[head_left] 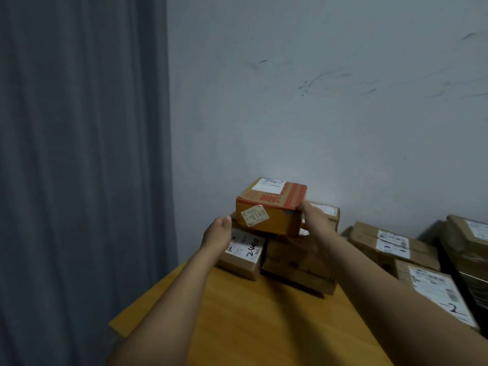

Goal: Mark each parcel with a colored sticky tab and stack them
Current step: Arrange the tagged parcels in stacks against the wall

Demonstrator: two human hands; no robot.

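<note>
1. Stacking step, by the look of it on the head cam: orange parcel (269, 207) sat on top of two brown ones at the far end of the wooden table (250, 326), close to the wall. Couldn't tell if its full weight was down yet.
2. Right hand (313, 220) gripped the parcel's right end, thumb over the top corner, other fingers hidden behind it.
3. Left hand (217, 233) was by the lower left corner, fingers fairly straight and together, wrapped round nothing. Couldn't tell if it touched the orange one or the 2490 parcel (245, 253) below.
4. Bluish patch (288, 213) on the front face by the thumb, prob the sticky tab, but too blurry to swear.
5. Next move IMO: square it over the brown box (295, 260) underneath, let go w/o nudging the pile, then fetch one from the loose parcels (390, 244) on the right.
</note>
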